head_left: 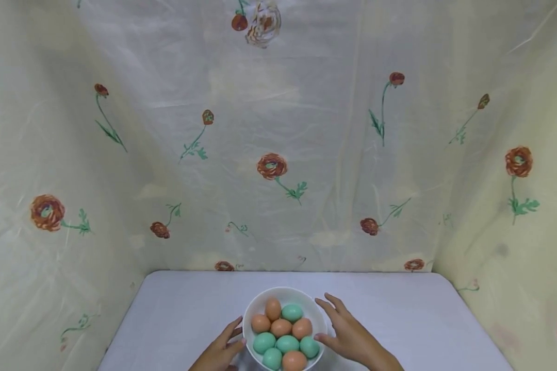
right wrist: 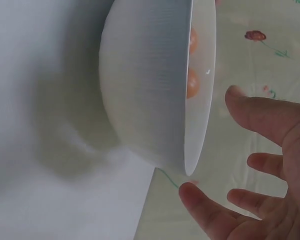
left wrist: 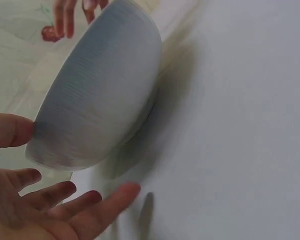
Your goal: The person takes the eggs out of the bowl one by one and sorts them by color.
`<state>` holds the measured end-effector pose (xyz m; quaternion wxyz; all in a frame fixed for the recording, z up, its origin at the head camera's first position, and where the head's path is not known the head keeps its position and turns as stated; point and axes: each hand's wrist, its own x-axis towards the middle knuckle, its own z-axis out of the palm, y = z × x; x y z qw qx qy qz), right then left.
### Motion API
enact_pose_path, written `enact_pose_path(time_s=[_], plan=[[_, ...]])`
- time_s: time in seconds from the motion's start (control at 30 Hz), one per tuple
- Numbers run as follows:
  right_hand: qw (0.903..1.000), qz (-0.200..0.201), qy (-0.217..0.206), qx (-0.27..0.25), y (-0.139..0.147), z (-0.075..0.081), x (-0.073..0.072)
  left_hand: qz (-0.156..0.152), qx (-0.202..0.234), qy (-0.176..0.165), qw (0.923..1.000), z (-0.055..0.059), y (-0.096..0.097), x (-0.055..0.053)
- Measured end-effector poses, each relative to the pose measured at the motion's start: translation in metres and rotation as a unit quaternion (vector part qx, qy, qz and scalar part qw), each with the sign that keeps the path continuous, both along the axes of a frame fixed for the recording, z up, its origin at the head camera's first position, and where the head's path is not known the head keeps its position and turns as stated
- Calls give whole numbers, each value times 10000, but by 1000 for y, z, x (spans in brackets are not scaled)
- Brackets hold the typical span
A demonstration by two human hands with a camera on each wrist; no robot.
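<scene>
A white bowl [head_left: 285, 292] sits on the table, holding several orange-brown eggs [head_left: 281, 328] and several mint-green eggs [head_left: 264, 343]. At its left side is my left hand [head_left: 220, 351], fingers spread and extended, the thumb tip right at the rim. The left wrist view shows the other fingers [left wrist: 102, 212] apart from the bowl wall. My right hand [head_left: 353, 337] hovers at the bowl's right side, its fingers and thumb loosely extended. In the right wrist view a gap separates the thumb [right wrist: 260, 112] from the rim, and nothing lies in the palm.
The bowl stands near the front of a white-covered table [head_left: 185, 304] with rounded far corners. A cream curtain [head_left: 325, 170] printed with red flowers and green stems hangs behind the table and along both sides.
</scene>
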<state>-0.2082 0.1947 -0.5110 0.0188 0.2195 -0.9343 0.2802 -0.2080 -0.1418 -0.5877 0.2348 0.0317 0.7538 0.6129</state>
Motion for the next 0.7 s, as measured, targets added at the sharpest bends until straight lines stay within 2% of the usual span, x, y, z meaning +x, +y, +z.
enact_pose_path(time_s=[0.1, 0.2, 0.27, 0.37, 0.53, 0.7], plan=[[9998, 188, -22, -70, -3, 0, -2, 140, 913, -250, 9954, -4, 2, 2], [9988, 380, -162, -277, -6, 2, -3, 422, 1666, -549, 9836, -6, 5, 3], [9972, 512, -319, -438, -10, 4, -3, 664, 1969, -828, 9747, -7, 7, 2], [9948, 648, -565, -538, -17, 7, -5, 923, 2136, -1038, 9670, -9, 11, 2], [9935, 781, -722, -416, -24, 6, -10, 1111, 2247, -1110, 9617, -10, 16, 3], [9933, 1033, -428, -295, -31, 3, -14, 1158, 2343, -912, 9609, -11, 17, 6]])
